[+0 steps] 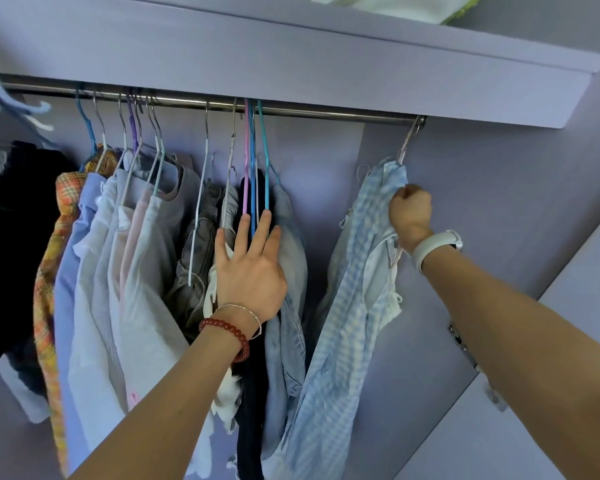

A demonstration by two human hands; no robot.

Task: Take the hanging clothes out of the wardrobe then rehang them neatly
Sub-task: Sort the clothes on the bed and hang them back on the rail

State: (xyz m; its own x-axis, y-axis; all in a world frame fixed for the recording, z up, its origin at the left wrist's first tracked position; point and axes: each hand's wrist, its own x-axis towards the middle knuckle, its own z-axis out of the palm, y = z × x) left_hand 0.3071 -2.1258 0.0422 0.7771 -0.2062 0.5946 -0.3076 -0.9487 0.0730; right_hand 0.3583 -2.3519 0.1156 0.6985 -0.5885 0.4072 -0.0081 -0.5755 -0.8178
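My right grip (410,213) is clenched on the checked shirt (354,306). My left grip (250,268), fingers spread, presses the denim (291,327) beside dark clothes.

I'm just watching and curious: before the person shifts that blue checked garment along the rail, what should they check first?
1. Right hand has a firm hold on the blue checked garment: ok, fingers curled round its top.
2. Its hanger hook sits on the metal rail: ok, at the far right end.
3. Left hand keeps the neighbouring clothes back: ok, straight fingers press against the pale denim garment and hangers.
4. Gap open between the checked garment and the rest: ok.
5. Garment sits squarely on its hanger: cannot tell, the fabric is bunched.
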